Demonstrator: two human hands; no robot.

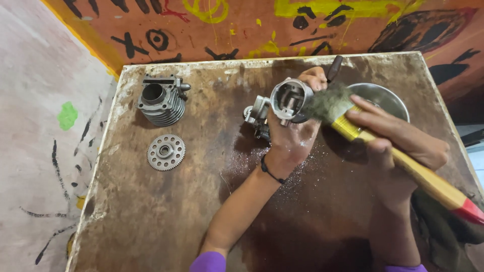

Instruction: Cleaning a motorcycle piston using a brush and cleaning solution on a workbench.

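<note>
I'm in a small engine-repair workshop. My stained, worn wooden tabletop (151,216) carries a finned engine cylinder (162,99) near its far left corner and a toothed gear (166,152) just in front of it, with a metal bowl (385,98) toward the far right. Rough graffiti covers the orange wall (242,25) behind.
</note>
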